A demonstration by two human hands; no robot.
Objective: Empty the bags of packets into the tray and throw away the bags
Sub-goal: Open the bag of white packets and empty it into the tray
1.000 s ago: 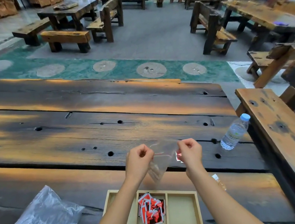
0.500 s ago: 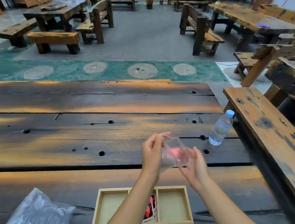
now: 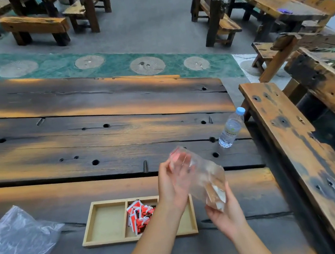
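Clear plastic bag (image 3: 205, 174), seemingly emptied, gripped by curled right hand (image 3: 225, 218), left hand (image 3: 174, 188) flat-fingered against it; red packets (image 3: 141, 215) in wooden tray (image 3: 112, 240); second crumpled bag (image 3: 20, 237) near left, both undiscarded.

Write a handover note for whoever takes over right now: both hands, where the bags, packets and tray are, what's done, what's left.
Left hand: fingers straight against the upper end of the clear bag.
Right hand: grips its lower end, near the tray.
Red packets lie in the tray's middle compartment.
A second plastic bag lies on the table, left of the tray; contents unclear.
Done: some packets are in the tray.
Left: check the held bag, which is blurred, bin it, then handle the second bag.
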